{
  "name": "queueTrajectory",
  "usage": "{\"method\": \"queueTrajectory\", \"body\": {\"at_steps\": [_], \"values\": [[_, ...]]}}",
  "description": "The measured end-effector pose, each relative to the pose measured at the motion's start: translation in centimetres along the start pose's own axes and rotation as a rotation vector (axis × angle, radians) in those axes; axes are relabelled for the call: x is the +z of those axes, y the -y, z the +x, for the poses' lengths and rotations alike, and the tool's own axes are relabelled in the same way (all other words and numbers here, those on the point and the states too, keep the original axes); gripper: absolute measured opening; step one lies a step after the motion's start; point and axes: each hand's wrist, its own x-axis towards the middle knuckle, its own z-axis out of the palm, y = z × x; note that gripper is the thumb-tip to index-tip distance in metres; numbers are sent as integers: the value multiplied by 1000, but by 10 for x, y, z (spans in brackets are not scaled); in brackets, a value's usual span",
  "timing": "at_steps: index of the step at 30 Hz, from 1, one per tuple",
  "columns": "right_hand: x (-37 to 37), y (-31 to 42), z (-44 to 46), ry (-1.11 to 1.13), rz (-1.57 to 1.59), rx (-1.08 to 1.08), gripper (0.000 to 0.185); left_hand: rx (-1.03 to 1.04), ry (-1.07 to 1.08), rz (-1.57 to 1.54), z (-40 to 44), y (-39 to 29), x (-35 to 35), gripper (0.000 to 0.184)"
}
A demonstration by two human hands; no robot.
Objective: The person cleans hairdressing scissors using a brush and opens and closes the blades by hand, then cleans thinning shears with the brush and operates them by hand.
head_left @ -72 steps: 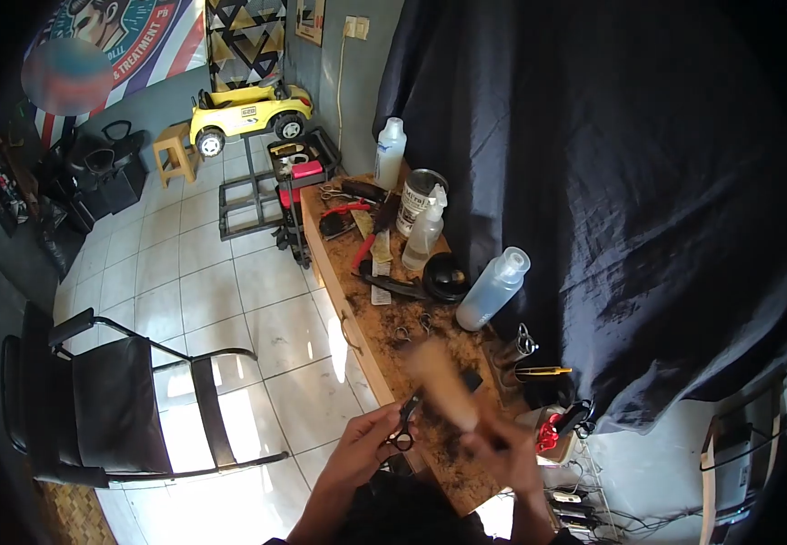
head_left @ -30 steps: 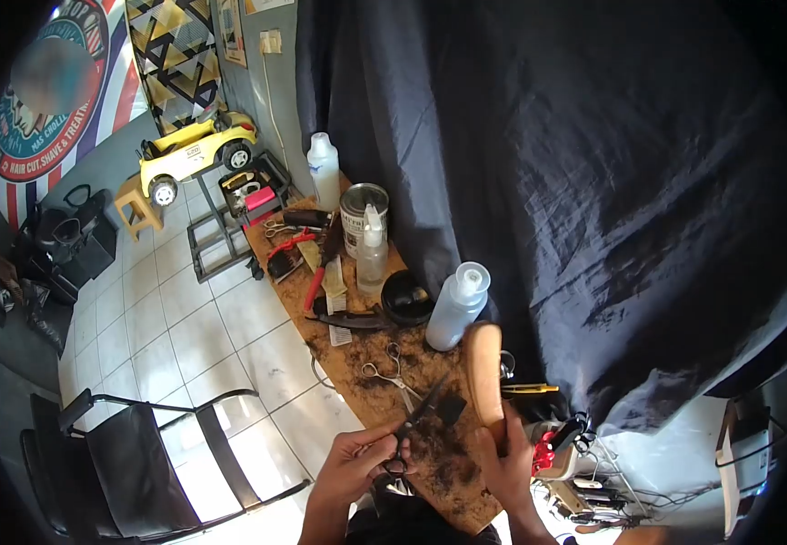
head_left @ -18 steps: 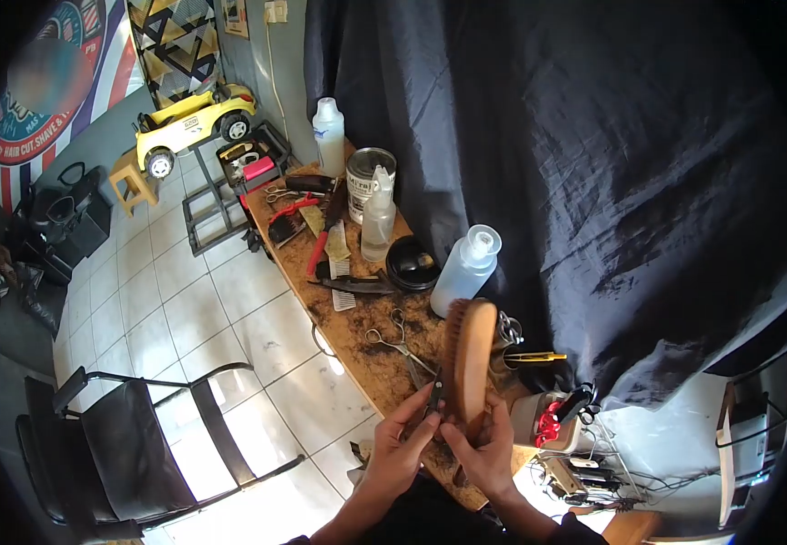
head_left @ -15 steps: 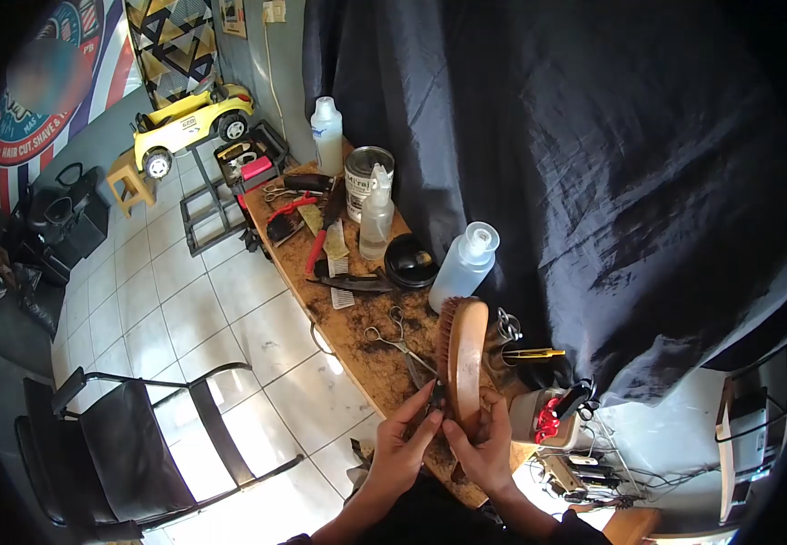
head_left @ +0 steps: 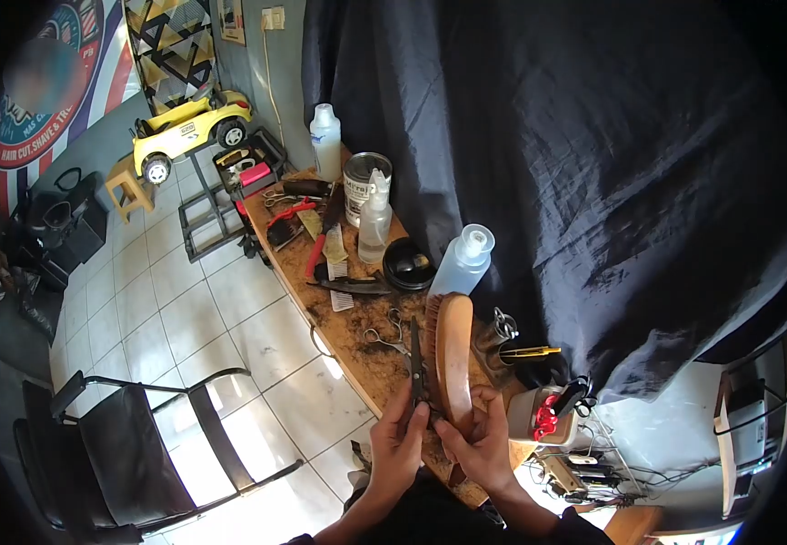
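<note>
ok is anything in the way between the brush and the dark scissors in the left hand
Nothing visible: the bristles of the brush in the right hand face the upright blades of the dark scissors in the left hand. The silver scissors lie on the table, off to the other side.

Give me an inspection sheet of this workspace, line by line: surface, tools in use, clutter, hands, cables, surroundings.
Surface: wooden table, strewn with dark, hair-like bits.
Tools in use: dark scissors, blades pointing up and away; wooden brush, bristles facing the scissors.
Clutter: silver scissors, pale comb, spray bottle, large tin, black round container.
Hands: left hand holds the dark scissors; right hand grips the brush's near end.
Cables: tangled cables at lower right, beyond the table.
Surroundings: black chair, yellow toy car, dark curtain.
</note>
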Motion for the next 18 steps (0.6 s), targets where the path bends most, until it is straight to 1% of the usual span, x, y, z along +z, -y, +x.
{"method": "queueTrajectory", "body": {"at_steps": [1,2,4,5,7,8,10,11,12,14,16,18], "values": [[2,-1,0,-9,91,-37,48,1,-2,16,-1,2,0,46],[1,0,-1,-8,91,-36,48,1,-3,16,-2,1,-1,46],[-3,4,-4,-91,176,-14,43,-114,65,51,-4,-9,-5,49],[-4,8,-2,-100,240,-3,42,-113,65,53,-3,-12,-11,49],[-10,17,2,-126,280,18,42,-59,116,178,0,-21,-28,54],[-14,19,2,-152,316,42,42,-58,116,178,3,-29,-34,54],[-21,17,4,-129,330,30,41,-219,59,125,9,-45,-44,55],[-22,20,5,-134,344,61,41,-165,71,90,11,-44,-48,48],[-23,21,4,-139,357,96,41,-169,66,91,13,-42,-49,48],[-27,17,1,-108,342,118,42,-69,-26,-67,14,-38,-49,49],[-26,19,1,-55,400,175,44,-109,-48,-87,9,-34,-41,45],[-22,21,1,-20,415,196,44,-195,-118,-441,3,-15,-31,34]]}}
